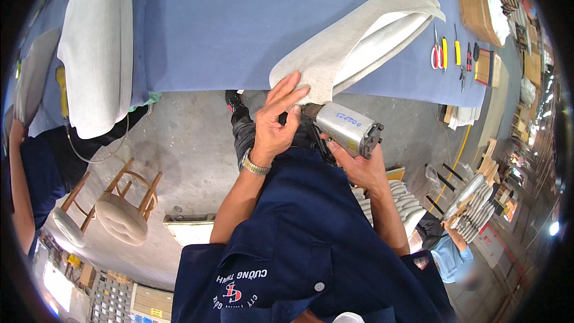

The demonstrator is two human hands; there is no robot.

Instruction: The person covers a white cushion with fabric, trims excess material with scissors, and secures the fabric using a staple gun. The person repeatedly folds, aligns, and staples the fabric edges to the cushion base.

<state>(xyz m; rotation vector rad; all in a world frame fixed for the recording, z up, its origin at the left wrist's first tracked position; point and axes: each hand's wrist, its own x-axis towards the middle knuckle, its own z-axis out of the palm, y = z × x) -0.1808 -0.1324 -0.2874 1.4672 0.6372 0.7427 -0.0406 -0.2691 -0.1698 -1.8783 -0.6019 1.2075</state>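
A light grey fabric-covered chair shell (320, 51) lies slantwise on the blue-covered table (203, 30), its white inner side showing and its near end at the table's edge. My left hand (274, 128) grips that near end, fingers over the fabric and thumb lower down by the edge. In my right hand (362, 167) is a silver pneumatic staple gun (347, 125), its nose against or very close to the shell's near edge beside my left thumb. My fingers on its handle are partly hidden behind the gun body.
Scissors (437, 57) and other small hand tools lie at the table's right end, near a cardboard box (478, 15). Another grey upholstered piece (98, 48) is at the left, by a co-worker's arm (23, 191). Round-seated stools (122, 218) stand on the floor behind.
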